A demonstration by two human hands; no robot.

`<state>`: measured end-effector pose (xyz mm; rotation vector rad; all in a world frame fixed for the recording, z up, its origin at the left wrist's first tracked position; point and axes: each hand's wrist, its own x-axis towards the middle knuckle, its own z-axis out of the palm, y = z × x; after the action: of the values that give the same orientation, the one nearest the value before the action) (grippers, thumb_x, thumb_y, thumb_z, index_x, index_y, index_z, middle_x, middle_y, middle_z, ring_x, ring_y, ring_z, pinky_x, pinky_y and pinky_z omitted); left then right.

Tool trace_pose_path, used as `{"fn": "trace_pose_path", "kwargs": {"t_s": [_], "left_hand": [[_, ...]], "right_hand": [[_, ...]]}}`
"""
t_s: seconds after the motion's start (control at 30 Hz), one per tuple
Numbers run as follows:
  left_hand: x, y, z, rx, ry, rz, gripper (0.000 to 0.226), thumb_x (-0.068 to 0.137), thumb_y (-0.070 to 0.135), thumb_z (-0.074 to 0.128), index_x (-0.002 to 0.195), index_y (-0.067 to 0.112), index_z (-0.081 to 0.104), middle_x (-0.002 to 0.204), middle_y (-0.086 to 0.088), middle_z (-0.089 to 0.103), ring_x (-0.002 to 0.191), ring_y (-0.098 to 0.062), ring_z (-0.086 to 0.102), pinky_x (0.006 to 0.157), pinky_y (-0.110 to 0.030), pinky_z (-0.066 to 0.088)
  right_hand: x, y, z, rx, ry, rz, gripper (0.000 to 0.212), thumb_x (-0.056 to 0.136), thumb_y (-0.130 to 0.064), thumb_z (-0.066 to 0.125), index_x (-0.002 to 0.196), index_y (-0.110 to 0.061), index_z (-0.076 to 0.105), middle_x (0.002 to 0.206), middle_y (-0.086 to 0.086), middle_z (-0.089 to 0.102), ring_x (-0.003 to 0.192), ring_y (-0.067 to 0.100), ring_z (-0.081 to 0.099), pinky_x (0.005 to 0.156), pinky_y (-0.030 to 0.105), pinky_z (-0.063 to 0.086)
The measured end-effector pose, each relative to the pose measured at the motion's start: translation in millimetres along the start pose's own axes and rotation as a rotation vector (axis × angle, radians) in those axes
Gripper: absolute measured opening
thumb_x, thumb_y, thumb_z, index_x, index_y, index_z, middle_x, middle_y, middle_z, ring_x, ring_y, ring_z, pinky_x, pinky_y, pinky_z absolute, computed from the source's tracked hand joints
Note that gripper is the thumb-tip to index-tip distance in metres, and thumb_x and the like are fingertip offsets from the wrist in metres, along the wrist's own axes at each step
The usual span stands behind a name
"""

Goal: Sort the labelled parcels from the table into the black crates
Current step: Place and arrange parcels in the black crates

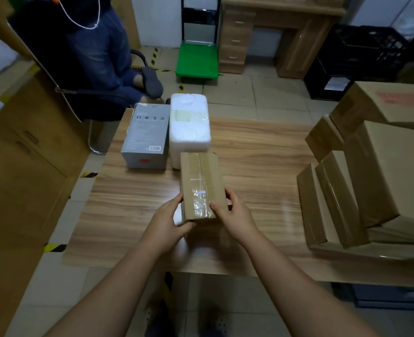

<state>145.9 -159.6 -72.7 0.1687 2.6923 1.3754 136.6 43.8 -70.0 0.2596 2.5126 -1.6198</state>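
A small taped cardboard parcel lies lengthwise at the middle of the wooden table. My left hand grips its near left corner and my right hand grips its near right side, thumb on top. Behind it stand a white foam box and a grey printed box. Black crates are stacked on the floor at the far right, one bearing a white label.
Several cardboard boxes are piled on the table's right end. A seated person is beyond the table's far left corner. A green platform trolley and a wooden desk stand at the back. Wooden cabinets line the left.
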Motion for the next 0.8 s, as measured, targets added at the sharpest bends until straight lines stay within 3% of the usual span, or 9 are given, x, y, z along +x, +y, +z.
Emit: {"fn": "trace_pose_path", "kwargs": {"t_s": [0.07,0.17,0.27,0.37,0.47,0.57,0.7,0.8], "left_hand": [[-3,2,-4,0.083,0.074,0.030,0.082,0.071,0.024,0.084,0.143,0.019,0.046,0.140,0.002,0.051,0.129,-0.017,0.045,0.108,-0.030,0.034],[-1,10,-10,0.174,0.083,0.176,0.083,0.067,0.039,0.086,0.139,0.024,0.049,0.139,0.008,0.048,0.128,-0.018,0.041,0.108,-0.034,0.031],[4,14,-4,0.237,-0.022,0.099,0.086,0.068,0.058,0.078,0.143,0.036,0.041,0.151,0.011,0.033,0.137,-0.016,0.027,0.113,-0.037,0.024],[6,7,8,0.364,-0.063,-0.010,0.073,0.077,0.057,0.070,0.142,0.037,0.043,0.155,0.006,0.028,0.140,-0.021,0.024,0.113,-0.040,0.025],[6,-1,16,0.313,-0.048,0.016,0.064,0.083,0.042,0.071,0.141,0.027,0.048,0.140,0.002,0.051,0.128,-0.019,0.045,0.106,-0.036,0.036],[4,-10,9,0.288,0.017,-0.001,0.060,0.082,0.033,0.074,0.138,0.023,0.053,0.132,0.001,0.059,0.120,-0.020,0.053,0.101,-0.038,0.042],[1,-22,-9,0.344,0.030,-0.003,0.061,0.081,0.032,0.075,0.138,0.022,0.053,0.129,0.000,0.060,0.118,-0.023,0.055,0.100,-0.037,0.042],[2,-25,-14,0.390,0.020,0.014,0.061,0.082,0.037,0.073,0.138,0.024,0.052,0.128,0.003,0.060,0.117,-0.020,0.054,0.098,-0.037,0.042]], "right_hand": [[2,6,2,0.103,-0.055,0.043,0.039,0.093,-0.032,0.068,0.128,-0.038,0.051,0.124,-0.011,0.063,0.090,-0.002,0.066,0.080,0.017,0.053],[3,18,4,0.307,-0.098,0.255,0.049,0.098,-0.024,0.062,0.143,-0.029,0.044,0.136,0.002,0.060,0.117,0.016,0.062,0.102,0.044,0.050],[8,26,-14,0.200,0.119,0.342,0.046,0.101,-0.027,0.055,0.145,-0.018,0.047,0.139,0.003,0.057,0.115,0.014,0.054,0.100,0.029,0.042],[7,29,-30,0.117,0.133,0.260,0.043,0.098,-0.039,0.059,0.137,-0.019,0.056,0.134,-0.001,0.061,0.116,0.014,0.056,0.097,0.026,0.042],[3,26,-25,0.070,-0.015,0.140,0.041,0.089,-0.027,0.072,0.126,-0.032,0.053,0.121,-0.006,0.061,0.109,0.014,0.060,0.086,0.023,0.048],[5,24,-13,0.057,-0.051,0.080,0.060,0.085,-0.021,0.076,0.137,-0.029,0.048,0.129,-0.001,0.057,0.108,0.013,0.059,0.089,0.026,0.050],[8,23,5,0.087,-0.094,0.060,0.068,0.084,-0.021,0.079,0.142,-0.027,0.046,0.137,0.003,0.054,0.113,0.017,0.060,0.099,0.039,0.052],[10,23,7,0.068,-0.092,0.036,0.068,0.081,-0.025,0.082,0.137,-0.036,0.045,0.136,-0.001,0.053,0.110,0.012,0.060,0.095,0.033,0.054]]}}
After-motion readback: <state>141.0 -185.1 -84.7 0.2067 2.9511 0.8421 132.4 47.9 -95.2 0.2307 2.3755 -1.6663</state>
